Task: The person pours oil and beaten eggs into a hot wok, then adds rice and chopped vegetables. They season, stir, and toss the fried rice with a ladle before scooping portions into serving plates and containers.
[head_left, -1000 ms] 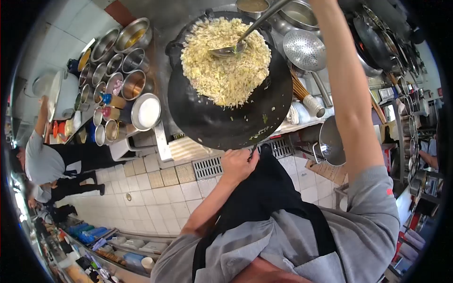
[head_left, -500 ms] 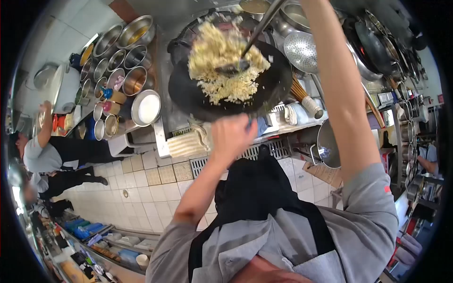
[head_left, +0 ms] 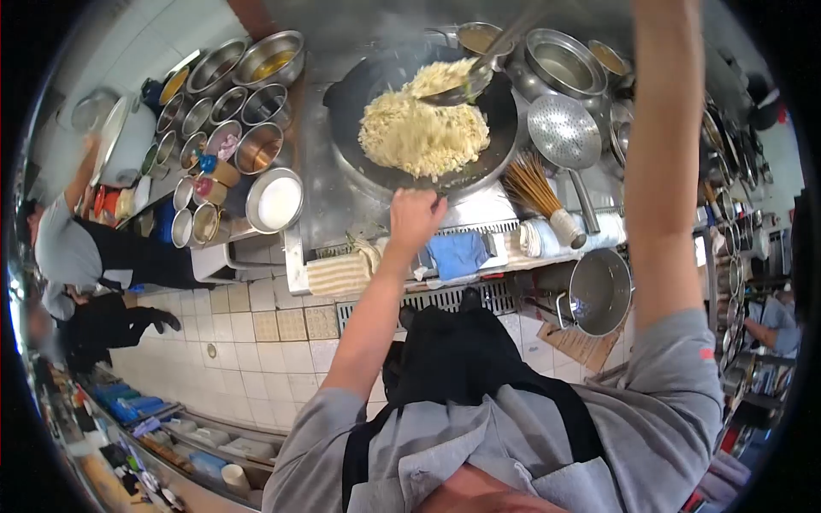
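A dark wok sits on the stove with a heap of fried rice in it, some of it smeared by motion. My left hand is closed at the wok's near rim, thumb towards the right; exactly what part it grips is hidden. A metal ladle reaches into the rice from the upper right. Its handle runs out past the top edge. My right forearm stretches up the right side, and the hand itself is beyond the view.
Right of the wok lie a bamboo brush and a perforated strainer. Several metal bowls crowd the left, including one of white powder. A blue cloth lies along the front edge. A pot stands lower right. Other people are at far left and right.
The rice, in the air above the wok before, now lies mostly in it. The wok has gone from tilted and raised to resting on the stove. The ladle has shifted up and right.
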{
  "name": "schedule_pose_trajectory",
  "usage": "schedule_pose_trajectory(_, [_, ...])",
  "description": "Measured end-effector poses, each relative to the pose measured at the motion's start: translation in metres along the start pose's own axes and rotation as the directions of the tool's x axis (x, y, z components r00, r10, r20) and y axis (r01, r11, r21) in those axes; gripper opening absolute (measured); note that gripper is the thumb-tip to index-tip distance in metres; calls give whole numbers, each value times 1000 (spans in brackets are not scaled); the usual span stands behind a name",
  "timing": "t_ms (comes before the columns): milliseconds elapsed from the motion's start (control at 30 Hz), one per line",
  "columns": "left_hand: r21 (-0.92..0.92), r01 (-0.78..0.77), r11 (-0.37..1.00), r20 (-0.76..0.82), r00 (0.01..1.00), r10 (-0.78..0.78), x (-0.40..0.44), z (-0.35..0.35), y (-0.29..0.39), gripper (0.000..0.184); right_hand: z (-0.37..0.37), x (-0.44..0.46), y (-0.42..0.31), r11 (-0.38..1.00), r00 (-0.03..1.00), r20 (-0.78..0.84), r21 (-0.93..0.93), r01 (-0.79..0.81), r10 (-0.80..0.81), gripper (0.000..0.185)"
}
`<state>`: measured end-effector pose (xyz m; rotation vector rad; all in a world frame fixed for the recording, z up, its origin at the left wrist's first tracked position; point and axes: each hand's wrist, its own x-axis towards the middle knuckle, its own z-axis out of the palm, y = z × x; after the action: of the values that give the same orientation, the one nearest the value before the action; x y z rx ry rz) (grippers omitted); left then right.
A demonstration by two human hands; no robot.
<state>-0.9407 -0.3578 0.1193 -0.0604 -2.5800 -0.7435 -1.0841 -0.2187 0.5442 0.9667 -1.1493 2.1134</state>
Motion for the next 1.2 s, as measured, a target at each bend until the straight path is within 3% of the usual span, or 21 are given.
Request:
schedule_pose_trajectory(67, [-19, -9, 1000, 33, 999, 10, 11, 9, -23, 26, -20, -15, -15, 989, 996, 76, 135, -65, 55, 29])
schedule_pose_trajectory(133, [-3, 10, 1000, 38, 999, -10, 10, 14, -29, 25, -57, -63, 27, 956, 995, -11, 278, -88, 94, 29])
schedule_pose_trajectory(167, [8, -13, 1000, 11, 1000, 13, 7, 17, -32, 24, -72, -106, 83, 989, 995, 70, -141, -53, 63, 25])
schedule_pose_trajectory(200, [21, -39, 999, -20, 999, 39, 9, 19, -34, 24, -87, -148, 139, 849, 988, 151, -525, 53, 32, 21])
schedule_pose_trajectory(267, [6, -1, 1000, 4, 1000, 1, 9, 17, -33, 21, -82, -165, 189, 952, 950, 187, -229, -203, 248, 26])
schedule_pose_trajectory(300, [2, 23, 1000, 17, 1000, -23, 7, 15, -32, 20, -78, -141, 181, 938, 931, 213, -249, -241, 296, 25])
schedule_pose_trajectory(333, [14, 45, 999, 6, 999, -46, -4, 14, -25, 20, -87, -121, 188, 926, 954, 195, -349, -148, 226, 23])
schedule_pose_trajectory(400, [50, 62, 997, -69, 996, -58, 1, 11, -21, 19, -92, -93, 161, 955, 965, -11, -138, -261, 262, 14])
schedule_pose_trajectory(500, [111, 128, 986, -41, 991, -124, 6, 17, -23, 19, -108, -135, 154, 920, 962, -113, -284, -269, 247, 14])
schedule_pose_trajectory(533, [128, 134, 983, -37, 991, -131, 3, 21, -19, 20, -101, -159, 179, 983, 971, -183, -72, -169, 154, 18])
schedule_pose_trajectory(667, [127, 138, 982, -35, 990, -135, -2, 19, -12, 20, -76, -132, 216, 918, 905, -170, 146, -369, 391, 27])
schedule_pose_trajectory(700, [130, 156, 979, -67, 987, -148, -4, 20, -11, 21, -76, -123, 202, 957, 967, 12, 144, -253, 254, 28])
schedule_pose_trajectory(800, [170, 197, 966, -92, 979, -183, -2, 28, -12, 22, -68, -163, 121, 955, 953, -67, 49, -294, 297, 31])
schedule_pose_trajectory(833, [178, 205, 962, -97, 977, -190, 3, 30, -13, 22, -67, -191, 132, 967, 962, -159, -92, -239, 223, 30])
schedule_pose_trajectory(867, [185, 219, 958, -84, 975, -206, -4, 33, -10, 21, -74, -209, 161, 970, 952, -194, 105, -219, 236, 26])
schedule_pose_trajectory(933, [147, 240, 960, -51, 971, -235, -4, 24, -2, 25, -79, -195, 196, 930, 923, -158, 167, -327, 352, 25])
schedule_pose_trajectory(967, [133, 227, 965, -78, 973, -218, -7, 24, 1, 27, -84, -176, 215, 903, 936, -26, 276, -330, 351, 25])
schedule_pose_trajectory(1000, [120, 216, 969, -108, 973, -203, -8, 23, 2, 29, -77, -154, 191, 921, 925, -49, 132, -368, 377, 25])
schedule_pose_trajectory(1067, [175, 178, 968, -205, 969, -141, -19, -3, 25, 35, -91, -131, 152, 955, 958, 3, -69, -287, 288, 32])
schedule_pose_trajectory(1133, [125, 226, 966, -224, 955, -195, -57, -26, 46, 33, -131, -128, 105, 882, 900, 214, 208, -422, 380, 25])
schedule_pose_trajectory(1200, [19, 325, 946, -198, 928, -315, -99, -34, 59, 28, -130, -180, 117, 959, 961, -68, 108, -261, 269, 23])
